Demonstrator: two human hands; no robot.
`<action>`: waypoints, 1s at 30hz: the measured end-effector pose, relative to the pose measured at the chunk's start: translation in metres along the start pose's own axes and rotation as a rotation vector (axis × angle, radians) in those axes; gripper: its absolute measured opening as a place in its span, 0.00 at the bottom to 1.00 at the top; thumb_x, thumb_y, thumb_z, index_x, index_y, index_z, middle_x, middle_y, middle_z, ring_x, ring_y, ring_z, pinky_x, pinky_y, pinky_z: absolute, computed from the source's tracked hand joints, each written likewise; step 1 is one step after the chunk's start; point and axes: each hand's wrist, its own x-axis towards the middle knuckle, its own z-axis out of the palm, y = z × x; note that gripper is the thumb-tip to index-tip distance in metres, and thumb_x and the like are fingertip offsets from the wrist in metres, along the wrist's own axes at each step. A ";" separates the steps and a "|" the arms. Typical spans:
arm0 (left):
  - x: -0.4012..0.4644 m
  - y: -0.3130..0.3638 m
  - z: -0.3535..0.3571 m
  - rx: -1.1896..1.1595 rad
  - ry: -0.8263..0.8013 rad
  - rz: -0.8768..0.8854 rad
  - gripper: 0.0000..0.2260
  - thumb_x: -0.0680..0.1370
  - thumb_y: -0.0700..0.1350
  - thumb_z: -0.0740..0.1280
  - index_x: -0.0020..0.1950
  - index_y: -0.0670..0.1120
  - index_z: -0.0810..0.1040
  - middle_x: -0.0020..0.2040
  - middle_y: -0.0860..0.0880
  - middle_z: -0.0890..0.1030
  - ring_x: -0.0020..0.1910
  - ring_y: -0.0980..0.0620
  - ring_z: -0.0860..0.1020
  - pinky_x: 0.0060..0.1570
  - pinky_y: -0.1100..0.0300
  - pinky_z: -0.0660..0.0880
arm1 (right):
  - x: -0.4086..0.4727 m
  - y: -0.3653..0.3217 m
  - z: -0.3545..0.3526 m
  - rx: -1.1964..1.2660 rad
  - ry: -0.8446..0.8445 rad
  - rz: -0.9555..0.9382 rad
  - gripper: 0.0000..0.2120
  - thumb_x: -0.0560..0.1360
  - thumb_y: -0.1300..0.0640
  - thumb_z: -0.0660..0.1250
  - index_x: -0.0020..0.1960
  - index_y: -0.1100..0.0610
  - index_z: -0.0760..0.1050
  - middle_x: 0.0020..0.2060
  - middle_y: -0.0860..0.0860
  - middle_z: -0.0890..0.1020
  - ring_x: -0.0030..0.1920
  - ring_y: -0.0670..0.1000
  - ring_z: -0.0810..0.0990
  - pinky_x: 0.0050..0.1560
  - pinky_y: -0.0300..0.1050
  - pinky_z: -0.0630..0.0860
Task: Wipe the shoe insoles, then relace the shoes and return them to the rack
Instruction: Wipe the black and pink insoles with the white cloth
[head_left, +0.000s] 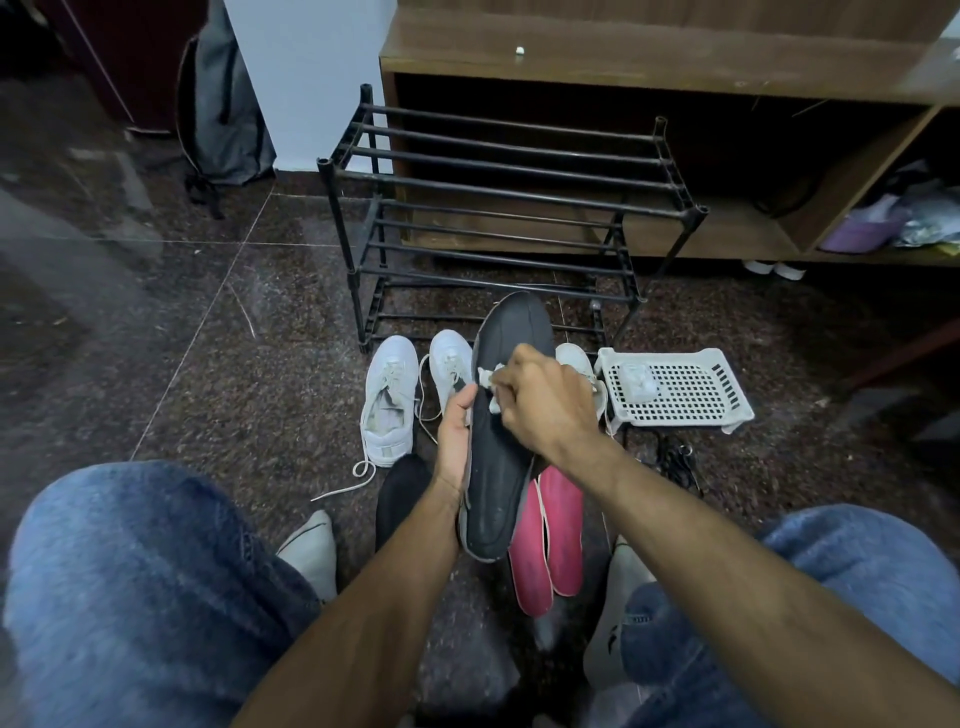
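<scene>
Nearest, between the person's knees, two pink insoles (550, 535) lie side by side on the floor (218, 364), probably set within reach for wiping.

Just above them the left hand (454, 431) grips the left edge of a black insole (501, 457), holding it tilted up with its face to the camera, which likely steadies it against the rubbing. The right hand (545, 400) is closed around a small white cloth (491, 382) and presses it on the upper middle of that insole. I judge the wiping step is under way; the relacing has not begun.

Behind the hands stand white shoes (392, 400), one at left with a loose lace (358, 473) trailing toward the near side, another partly hidden.

To the right sits a white slotted basket (727, 410); it holds one small pale crumpled thing, too unclear to name.

Farthest, the black rack (498, 192) stands before a wooden cabinet (623, 52), with no shoes on the rack's shelves.
</scene>
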 end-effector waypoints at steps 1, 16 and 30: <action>-0.001 0.001 0.001 -0.001 0.001 0.017 0.19 0.70 0.52 0.73 0.56 0.41 0.81 0.52 0.42 0.81 0.57 0.47 0.77 0.71 0.55 0.62 | -0.002 -0.003 0.002 0.006 0.000 0.004 0.10 0.78 0.54 0.60 0.46 0.52 0.81 0.48 0.51 0.75 0.45 0.61 0.80 0.41 0.51 0.74; -0.003 -0.003 0.000 0.138 0.007 -0.040 0.29 0.76 0.64 0.64 0.64 0.42 0.79 0.61 0.37 0.77 0.64 0.39 0.72 0.72 0.41 0.62 | 0.022 0.012 -0.005 0.168 0.028 0.123 0.08 0.77 0.51 0.66 0.53 0.47 0.82 0.52 0.45 0.80 0.54 0.55 0.78 0.49 0.45 0.72; -0.006 -0.004 0.005 0.058 0.059 -0.114 0.26 0.78 0.60 0.63 0.66 0.42 0.77 0.68 0.38 0.74 0.70 0.42 0.70 0.73 0.44 0.60 | 0.017 0.013 -0.005 0.065 0.005 0.022 0.11 0.79 0.51 0.62 0.59 0.45 0.80 0.53 0.46 0.77 0.55 0.55 0.78 0.47 0.47 0.72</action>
